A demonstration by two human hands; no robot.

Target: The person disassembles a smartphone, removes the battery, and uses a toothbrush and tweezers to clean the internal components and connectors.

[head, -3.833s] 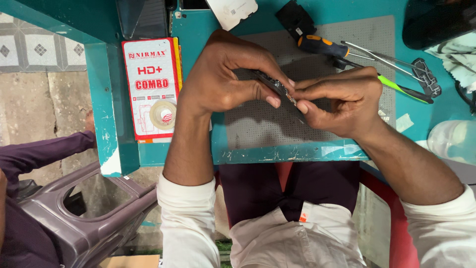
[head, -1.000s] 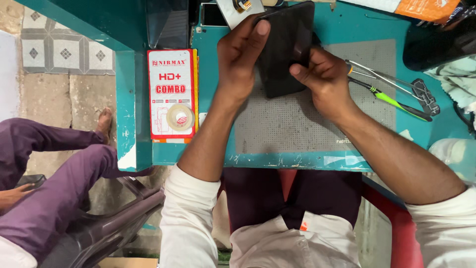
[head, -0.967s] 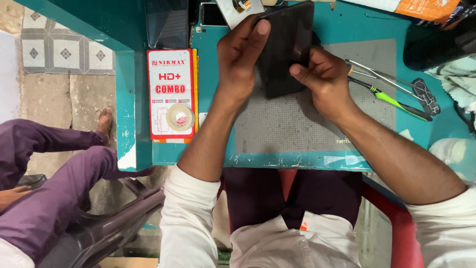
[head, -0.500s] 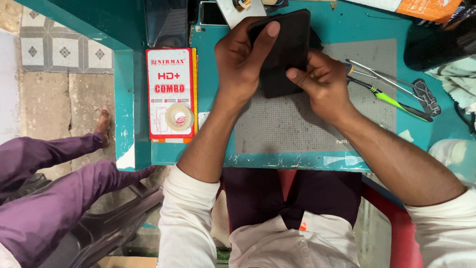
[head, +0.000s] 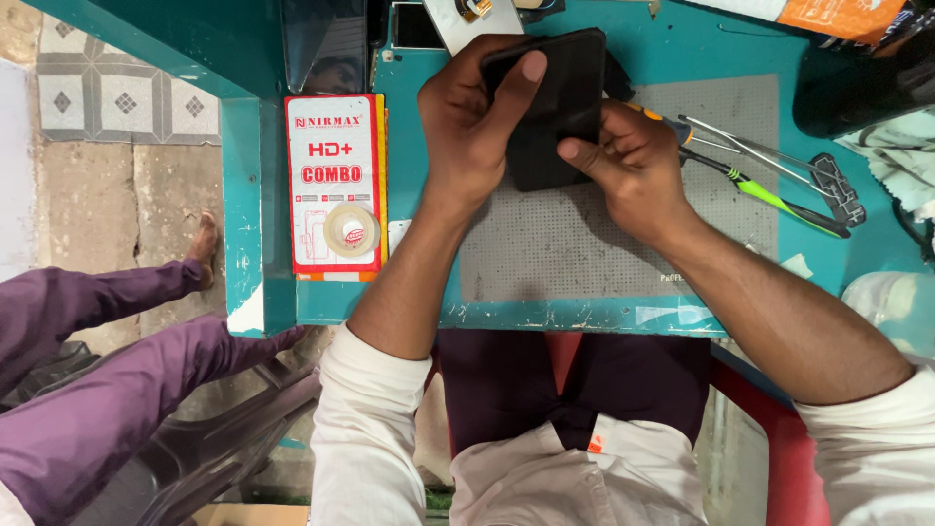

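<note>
Head view: a black phone (head: pixel 560 107) is gripped over the grey perforated mat (head: pixel 604 244) by the left hand (head: pixel 467 122) and right hand (head: pixel 628 161), fingers closed on its edges.

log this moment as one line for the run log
left hand: grips black phone | right hand: holds phone's lower edge | phone: lifted over grey mat | nearby: tweezers, tape roll

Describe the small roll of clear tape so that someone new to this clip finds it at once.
Start at the teal table and go to the red and white flat packet at its left end, left of the grey perforated mat. The tape roll lies on the packet's lower half: the only small, pale, see-through ring there.
</note>
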